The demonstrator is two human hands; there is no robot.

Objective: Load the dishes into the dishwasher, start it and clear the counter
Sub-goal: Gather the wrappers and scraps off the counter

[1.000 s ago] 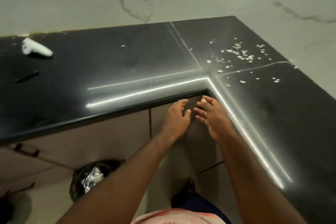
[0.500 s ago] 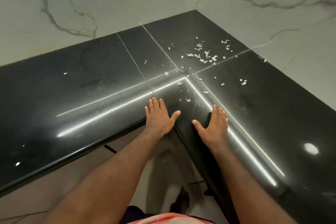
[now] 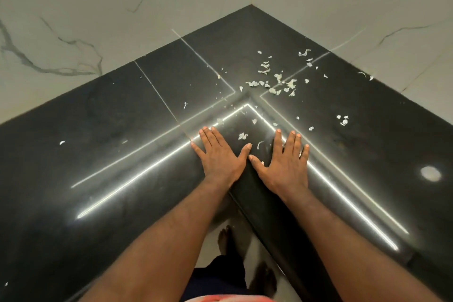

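A glossy black L-shaped counter (image 3: 117, 144) fills the view, meeting in a corner below marble walls. Pale scraps of peel (image 3: 277, 81) lie scattered over the corner, with a few more (image 3: 343, 120) to the right and one flake (image 3: 242, 136) between my hands. My left hand (image 3: 220, 154) lies flat on the counter near the inner corner, fingers straight and spread. My right hand (image 3: 285, 160) lies flat beside it, fingers straight; the two thumbs nearly touch. Neither hand holds anything. No dishes or dishwasher are in view.
White marble walls (image 3: 98, 7) close off the counter at the back and right. Bright light strips reflect along the counter's front edge (image 3: 137, 176). My bare feet (image 3: 228, 240) stand on the pale floor below the inner corner.
Both hands rose from below the counter edge and now lie flat on its top, further in than half a second ago. My view has swung right toward the corner.
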